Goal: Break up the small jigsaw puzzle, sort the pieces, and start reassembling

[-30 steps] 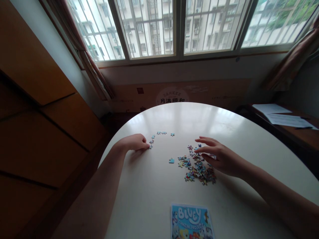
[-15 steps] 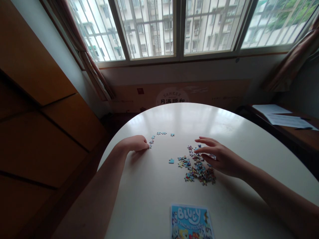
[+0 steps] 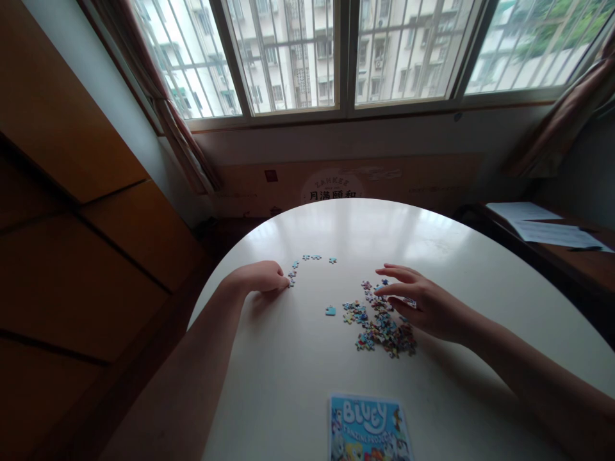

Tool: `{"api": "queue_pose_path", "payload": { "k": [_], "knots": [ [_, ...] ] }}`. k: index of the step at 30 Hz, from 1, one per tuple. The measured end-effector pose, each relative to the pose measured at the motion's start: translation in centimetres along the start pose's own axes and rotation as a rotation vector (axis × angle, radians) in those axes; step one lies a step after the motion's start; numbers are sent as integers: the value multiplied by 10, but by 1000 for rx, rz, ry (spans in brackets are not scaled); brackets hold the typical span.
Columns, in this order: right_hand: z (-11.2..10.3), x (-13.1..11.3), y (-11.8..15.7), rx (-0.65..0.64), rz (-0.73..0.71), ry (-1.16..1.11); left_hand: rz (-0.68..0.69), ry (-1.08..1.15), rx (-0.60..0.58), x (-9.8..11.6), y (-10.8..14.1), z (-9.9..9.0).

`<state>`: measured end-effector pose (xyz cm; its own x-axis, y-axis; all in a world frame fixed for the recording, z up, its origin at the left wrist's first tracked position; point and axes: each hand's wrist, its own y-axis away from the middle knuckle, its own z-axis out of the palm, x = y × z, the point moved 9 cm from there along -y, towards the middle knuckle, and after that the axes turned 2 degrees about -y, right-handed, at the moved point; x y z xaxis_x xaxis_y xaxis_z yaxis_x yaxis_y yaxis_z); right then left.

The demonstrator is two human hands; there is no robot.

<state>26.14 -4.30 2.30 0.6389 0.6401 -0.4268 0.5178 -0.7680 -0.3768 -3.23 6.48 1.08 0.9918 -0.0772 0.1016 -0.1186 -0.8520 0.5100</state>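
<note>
On the white round table, my left hand (image 3: 267, 277) is closed, its fingertips at the lower end of a curved row of small puzzle pieces (image 3: 295, 264). Whether anything is between those fingers is too small to see. My right hand (image 3: 414, 296) hovers with fingers spread over the upper right of a heap of puzzle pieces (image 3: 387, 326), holding nothing. A light-blue piece (image 3: 330, 311) lies alone left of the heap. Another blue piece (image 3: 332, 260) lies to the right of the row's upper end.
A blue "BLUEY" picture card (image 3: 369, 428) lies at the near edge of view on the table (image 3: 278, 397). Papers (image 3: 552, 232) and pens rest on a brown surface at right. Wooden cabinets stand at left, and barred windows are behind.
The lowest pieces of the row beside my left fingertips have shifted very slightly to the right. My right hand has stayed in place.
</note>
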Motion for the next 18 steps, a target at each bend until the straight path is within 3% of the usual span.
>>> {"api": "queue_pose_path", "payload": {
  "k": [4,6,12,18],
  "knots": [
    [0,0,0,-5,6,3,4,27,-1,-5,-5,2],
    [0,1,0,-10,13,4,14,31,60,-8,-11,-1],
    [0,0,0,-8,9,6,33,75,553,-12,-22,-31],
    [-1,-2,-1,-2,5,1,3,46,578,-12,-36,-26]
  ]
}}
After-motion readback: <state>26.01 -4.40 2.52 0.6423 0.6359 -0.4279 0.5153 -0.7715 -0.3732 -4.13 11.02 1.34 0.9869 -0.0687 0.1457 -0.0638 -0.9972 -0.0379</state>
